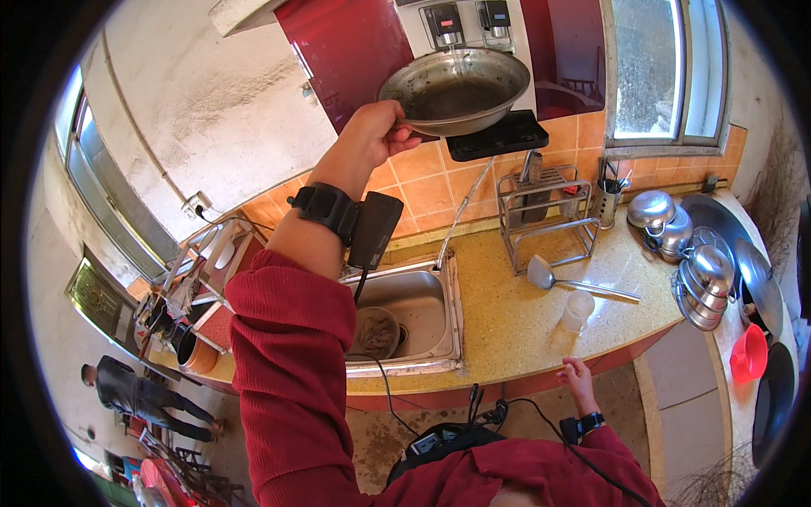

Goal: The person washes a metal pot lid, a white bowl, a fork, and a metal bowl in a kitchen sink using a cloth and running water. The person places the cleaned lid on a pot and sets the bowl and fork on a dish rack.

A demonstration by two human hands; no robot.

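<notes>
My left hand [388, 130] grips the near left rim of a wide metal basin [488, 120], held up under the tap of a wall-mounted water dispenser [445, 22]. Water runs from the tap into the basin, which has green bits on its inner wall. Just below the basin is the dispenser's black drip tray [500, 136]. My right hand [578, 380] hangs in front of the counter edge, holding nothing, its fingers loosely bent and partly apart. Nearest to it on the counter stands a translucent plastic cup [578, 307], with a metal wok spatula [592, 288] lying behind.
A steel sink [418, 298] holds a bowl [378, 333] with soaking contents. A knife rack [548, 222], a utensil holder [608, 206], stacked metal pots [703, 279] and a red plastic scoop [749, 355] stand to the right. Another person [136, 390] stands at the far left.
</notes>
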